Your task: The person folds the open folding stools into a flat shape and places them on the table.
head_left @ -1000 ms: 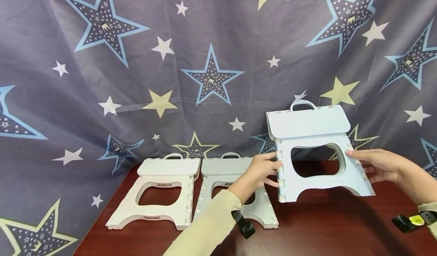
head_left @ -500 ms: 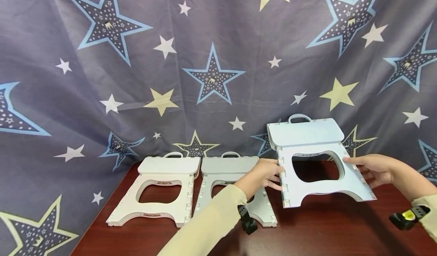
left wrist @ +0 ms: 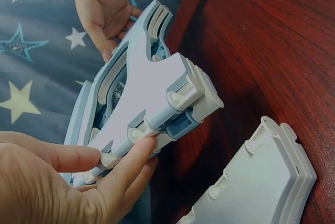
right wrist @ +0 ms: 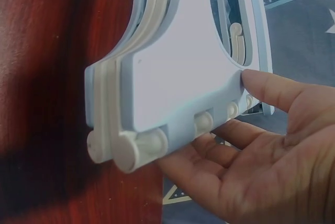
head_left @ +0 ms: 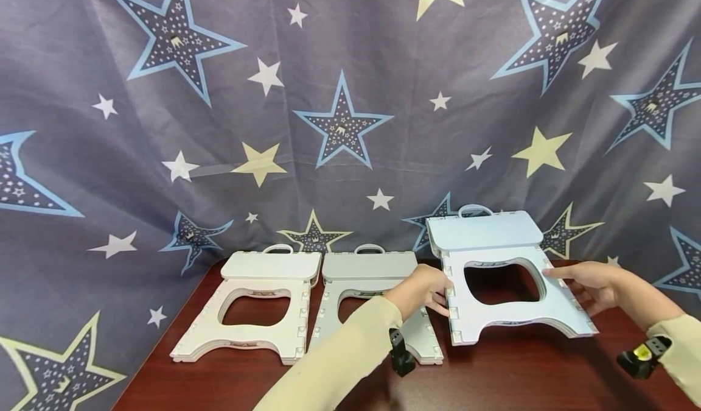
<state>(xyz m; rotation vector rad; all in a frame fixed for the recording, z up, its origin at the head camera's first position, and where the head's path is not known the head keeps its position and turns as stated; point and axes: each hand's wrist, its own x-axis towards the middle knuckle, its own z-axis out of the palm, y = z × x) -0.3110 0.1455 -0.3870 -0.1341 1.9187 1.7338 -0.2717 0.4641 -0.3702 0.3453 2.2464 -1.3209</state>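
A pale blue folding stool, folded flat, is held between both hands above the right part of the table. My left hand grips its left hinged edge, thumb and fingertips on the hinges in the left wrist view. At the opposite edge, my right hand holds it with the thumb on the front face and the fingers behind, as the right wrist view shows. A grey folded stool lies just left, partly hidden by my left forearm. Farther left lies a white folded stool.
The dark red wooden table runs under everything. Behind it hangs a grey curtain printed with stars. The held stool's left edge is close to the grey stool.
Both hands have lowered the pale blue stool toward the table, and its top has come down against the curtain. The grey and white stools stay where they were.
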